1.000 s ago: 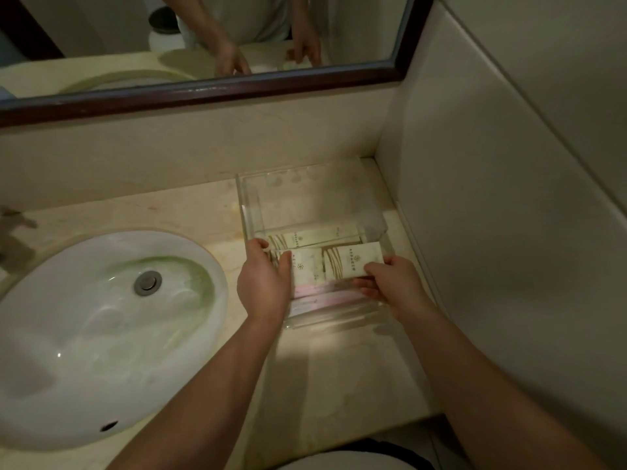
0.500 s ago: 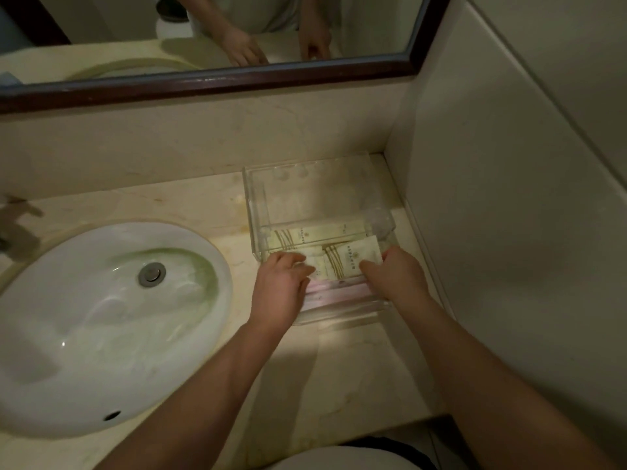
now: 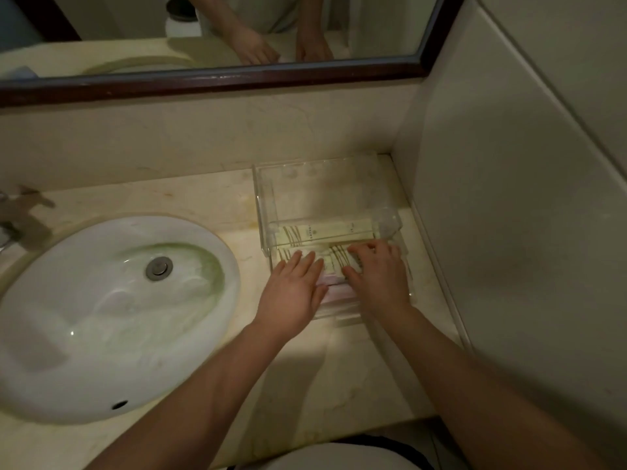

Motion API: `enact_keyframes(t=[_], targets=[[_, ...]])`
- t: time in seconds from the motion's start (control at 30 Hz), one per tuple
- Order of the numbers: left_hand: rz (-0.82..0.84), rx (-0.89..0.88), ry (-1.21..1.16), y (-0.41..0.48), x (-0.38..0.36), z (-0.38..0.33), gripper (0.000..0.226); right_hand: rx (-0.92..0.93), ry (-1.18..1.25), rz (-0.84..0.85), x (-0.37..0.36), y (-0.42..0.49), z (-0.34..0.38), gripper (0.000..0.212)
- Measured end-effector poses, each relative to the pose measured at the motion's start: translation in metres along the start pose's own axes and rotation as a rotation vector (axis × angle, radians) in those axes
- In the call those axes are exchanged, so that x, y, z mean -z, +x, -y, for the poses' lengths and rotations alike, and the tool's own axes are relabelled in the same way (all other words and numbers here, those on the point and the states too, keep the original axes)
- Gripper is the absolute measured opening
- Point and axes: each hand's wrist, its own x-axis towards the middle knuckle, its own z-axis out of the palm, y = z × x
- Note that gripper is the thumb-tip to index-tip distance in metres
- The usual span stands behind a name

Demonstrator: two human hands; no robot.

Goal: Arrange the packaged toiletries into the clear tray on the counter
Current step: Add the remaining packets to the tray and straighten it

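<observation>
Forearms reach up from the bottom edge of the frame toward its centre, over the pale stone table (image 3: 356,368). The left hand (image 3: 291,293) lies flat with its fingers straight and close together, the fingertips resting on a small cream packet (image 3: 321,263) at the near left of the clear tray (image 3: 263,201). Just to its right, the right hand (image 3: 376,276) rests with its fingers slightly spread and only lightly bent, pressing down on a striped packet (image 3: 339,257) beside the first. Pink packets (image 3: 334,289) show in the gap between the two hands, at the tray's near end. Beyond the fingertips a long cream packet (image 3: 325,232) lies crosswise in the tray, touching neither hand. The tray sits right of centre in the frame, on the table, close to the wall (image 3: 509,232) that fills the right side. Left of the tray and well apart from it is the white oval sink (image 3: 84,334) with its metal drain (image 3: 158,268), and a tap (image 3: 17,212) shows blurred at the left edge. Across the top of the frame runs a dark-framed mirror (image 3: 237,79), which reflects both hands.
</observation>
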Motion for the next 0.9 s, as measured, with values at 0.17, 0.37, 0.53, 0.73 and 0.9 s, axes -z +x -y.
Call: enact_keyframes(t=[0.17, 0.37, 0.53, 0.73, 0.9], targets=[[0.125, -0.067, 0.045, -0.007, 0.003, 0.004, 0.067, -0.009, -0.023, -0.029, -0.006, -0.005, 0.005, 0.038], [0.142, -0.096, 0.009, -0.006, 0.011, 0.008, 0.063, -0.013, -0.16, -0.037, -0.007, -0.011, 0.021, 0.035], [-0.047, -0.022, -0.098, -0.035, 0.032, 0.025, 0.055, 0.08, -0.07, -0.13, -0.014, -0.025, 0.064, 0.038], [-0.216, 0.4, -0.175, -0.117, 0.068, 0.091, 0.048, 0.351, 0.191, 0.009, -0.042, -0.043, 0.156, 0.04], [-0.367, 0.655, -0.26, -0.211, 0.085, 0.162, 0.042, 0.529, 0.253, 0.164, -0.074, -0.062, 0.24, 0.051]])
